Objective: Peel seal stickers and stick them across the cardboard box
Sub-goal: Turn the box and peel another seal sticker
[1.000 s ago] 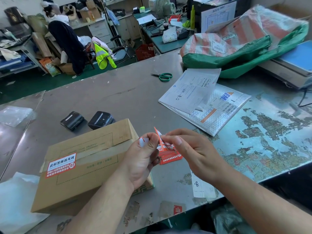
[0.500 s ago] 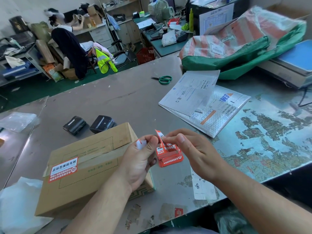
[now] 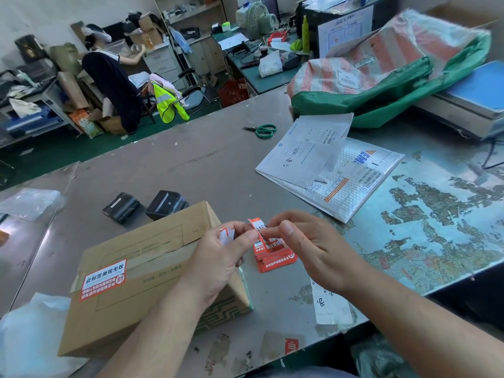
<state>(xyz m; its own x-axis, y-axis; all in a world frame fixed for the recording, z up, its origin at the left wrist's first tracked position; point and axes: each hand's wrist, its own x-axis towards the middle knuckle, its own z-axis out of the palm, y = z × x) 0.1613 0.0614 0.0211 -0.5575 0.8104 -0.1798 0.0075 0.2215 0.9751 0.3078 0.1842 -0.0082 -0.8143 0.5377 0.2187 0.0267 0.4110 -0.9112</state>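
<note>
One sticker stack (image 3: 275,258), left hand (image 3: 218,259) and right hand (image 3: 309,251) pinching — box (image 3: 141,249) partly hidden.

The left grip (image 3: 218,257) and right grip (image 3: 308,249) meet over the near part of the desk (image 3: 204,165). Both pinch a small stack of red seal stickers (image 3: 272,255), whose top end curls up between the thumbs. Just to the left lies the cardboard box (image 3: 136,268), taped along its seam, with one red-and-white sticker (image 3: 103,279) across its left end. Two black devices (image 3: 166,204) sit just beyond it. Green-handled scissors (image 3: 261,130) lie farther off, and papers (image 3: 302,156) lie to the right.
</note>
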